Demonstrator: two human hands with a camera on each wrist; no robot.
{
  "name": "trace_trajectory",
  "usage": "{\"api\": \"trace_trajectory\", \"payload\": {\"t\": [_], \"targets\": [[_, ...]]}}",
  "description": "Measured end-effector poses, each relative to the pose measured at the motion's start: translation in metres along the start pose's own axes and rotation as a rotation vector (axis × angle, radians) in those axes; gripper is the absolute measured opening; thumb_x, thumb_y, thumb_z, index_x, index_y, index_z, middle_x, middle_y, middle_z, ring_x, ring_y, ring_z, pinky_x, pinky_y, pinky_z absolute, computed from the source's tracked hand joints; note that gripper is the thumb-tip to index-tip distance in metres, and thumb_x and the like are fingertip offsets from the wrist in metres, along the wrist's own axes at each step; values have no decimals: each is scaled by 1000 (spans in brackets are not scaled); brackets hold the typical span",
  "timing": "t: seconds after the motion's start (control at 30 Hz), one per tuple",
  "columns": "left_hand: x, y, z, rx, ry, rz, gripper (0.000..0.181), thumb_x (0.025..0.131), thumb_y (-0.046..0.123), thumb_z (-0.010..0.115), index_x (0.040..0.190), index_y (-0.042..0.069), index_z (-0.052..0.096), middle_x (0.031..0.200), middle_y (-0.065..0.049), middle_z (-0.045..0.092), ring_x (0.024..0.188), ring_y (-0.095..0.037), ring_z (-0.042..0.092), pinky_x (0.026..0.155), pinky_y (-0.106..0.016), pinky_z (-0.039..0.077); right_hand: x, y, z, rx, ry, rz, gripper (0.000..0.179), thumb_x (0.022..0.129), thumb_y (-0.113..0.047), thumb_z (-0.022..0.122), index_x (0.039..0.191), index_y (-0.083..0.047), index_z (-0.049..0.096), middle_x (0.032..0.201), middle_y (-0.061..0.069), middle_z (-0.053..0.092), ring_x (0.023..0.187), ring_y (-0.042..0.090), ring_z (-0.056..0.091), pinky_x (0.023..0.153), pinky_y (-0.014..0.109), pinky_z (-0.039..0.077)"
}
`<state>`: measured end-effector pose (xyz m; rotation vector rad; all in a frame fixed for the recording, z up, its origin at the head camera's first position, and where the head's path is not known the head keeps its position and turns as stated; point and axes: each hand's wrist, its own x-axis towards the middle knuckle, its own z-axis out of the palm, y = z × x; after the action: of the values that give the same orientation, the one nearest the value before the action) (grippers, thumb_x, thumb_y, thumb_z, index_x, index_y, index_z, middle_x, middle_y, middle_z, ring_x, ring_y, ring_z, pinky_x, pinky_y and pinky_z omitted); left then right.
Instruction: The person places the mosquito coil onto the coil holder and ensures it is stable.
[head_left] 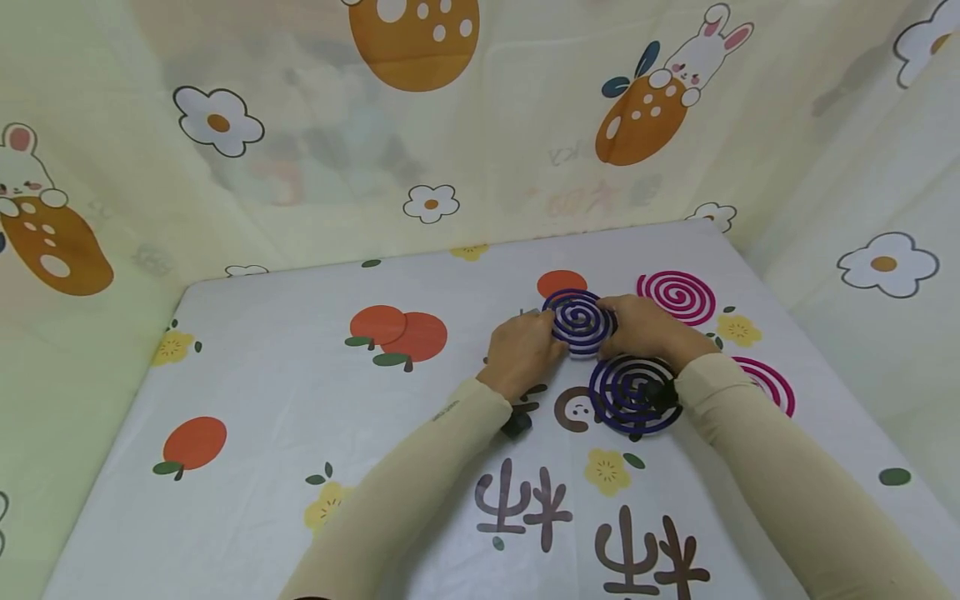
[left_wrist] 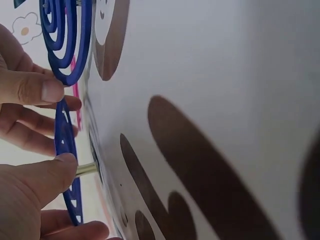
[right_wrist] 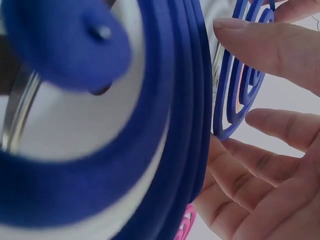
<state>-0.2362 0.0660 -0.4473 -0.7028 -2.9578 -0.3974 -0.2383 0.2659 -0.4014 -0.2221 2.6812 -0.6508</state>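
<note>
A blue spiral (head_left: 579,316) sits between my two hands, toward the far right of the counter (head_left: 262,517), raised a little, with a metal stem (left_wrist: 86,169) showing between it and the surface. The fingers of my left hand (head_left: 521,354) pinch its left rim, and those of my right hand (head_left: 641,329) hold the rim opposite. I judge it light and fairly stiff, but the narrow rings look as if they could bend or snap under a twist, so opposite spots on the outer ring, held gently, seem the best grip. Nearer to me, a second blue spiral (head_left: 628,387) sits beside my right wrist, partly hidden. Just beyond my right hand is a pink spiral (head_left: 677,296), and another pink spiral (head_left: 780,385) shows past my sleeve (head_left: 723,396). Farther out hangs a curtain (head_left: 510,125) printed with flowers and rabbits
</note>
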Motion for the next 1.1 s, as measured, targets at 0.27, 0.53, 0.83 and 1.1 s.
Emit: {"api": "trace_trajectory", "payload": {"t": [0.27,0.53,0.83,1.1], "targets": [[7,5,4,15,22,-16,26,99,36,70,107,11,71,91,-2,71,74,-14,62,63,-33,55,0,3,-6,17,-1,28,82,85,-14,83,151,11,43,150,36,48,135,51,50,115,64,36],[12,10,5,32,49,-20,27,98,39,72,106,13,71,94,-1,75,78,-16,69,64,-35,56,1,5,-10,7,7,52,80,84,-15,84,150,10,46,150,36,48,138,53,46,115,66,33],[16,12,5,24,53,-41,28,97,41,73,108,15,70,96,0,76,81,-18,71,66,-37,57,3,10,-11,1,22,68,79,84,-17,86,149,8,49,150,36,48,138,53,46,114,67,34],[16,14,4,17,44,-42,29,98,41,72,109,15,70,99,0,76,84,-18,72,68,-37,58,3,12,-11,9,28,64,74,85,-17,85,147,8,52,149,35,49,137,54,47,113,68,35]]}}
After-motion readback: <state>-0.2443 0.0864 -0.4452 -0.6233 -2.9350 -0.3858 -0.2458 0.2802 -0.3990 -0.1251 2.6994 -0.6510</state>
